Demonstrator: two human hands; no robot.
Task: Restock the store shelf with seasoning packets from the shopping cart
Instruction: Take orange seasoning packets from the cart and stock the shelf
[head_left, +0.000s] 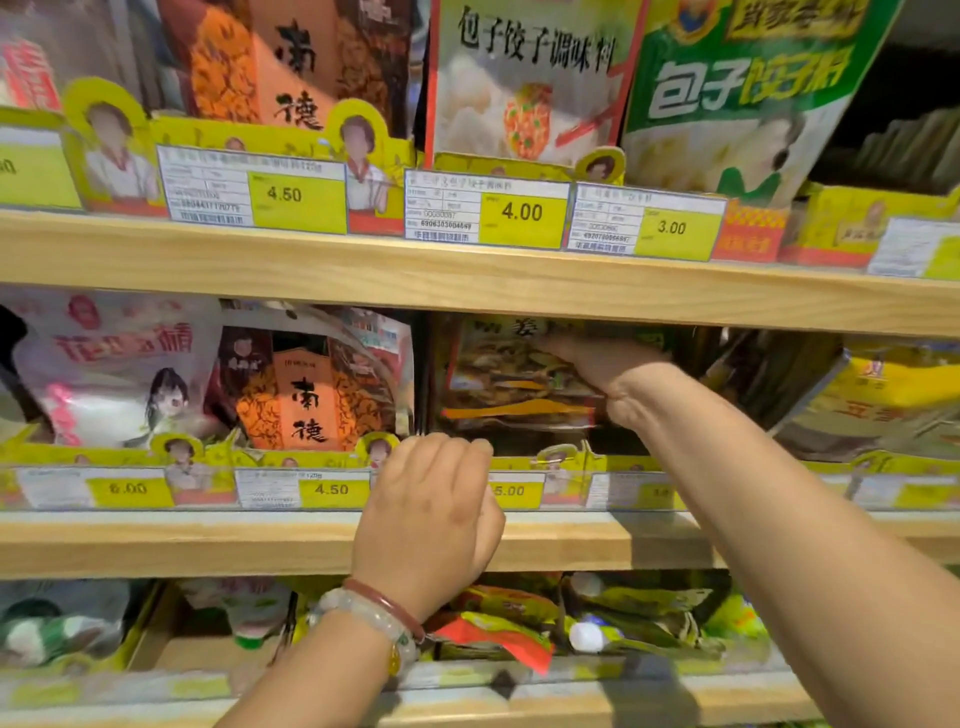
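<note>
A dark seasoning packet (511, 387) is being held upright in the middle shelf (322, 540) bay, above the 5.00 price tag (511, 491). It is being gripped at its upper right edge by the right hand (605, 366), which is reaching in under the upper shelf board (467, 280); the fingers are being hidden behind the packet's top, so how tightly they are curled cannot be told, though the packet is plainly being held by them. The left hand (434, 512) is being kept lower and nearer the camera, at the yellow display tray's front lip (545, 462), with its fingers curled over that edge just left of the price tag; whether anything is being pinched there cannot be told.

The packet's long axis is being kept roughly vertical, its face turned outward, and its bottom edge is lying just above and behind the left hand's knuckles. The packet is judged to be partway into its slot, so the coming move is likely being governed by the right hand, the nearer one, pushing it back and down behind the lip.
</note>
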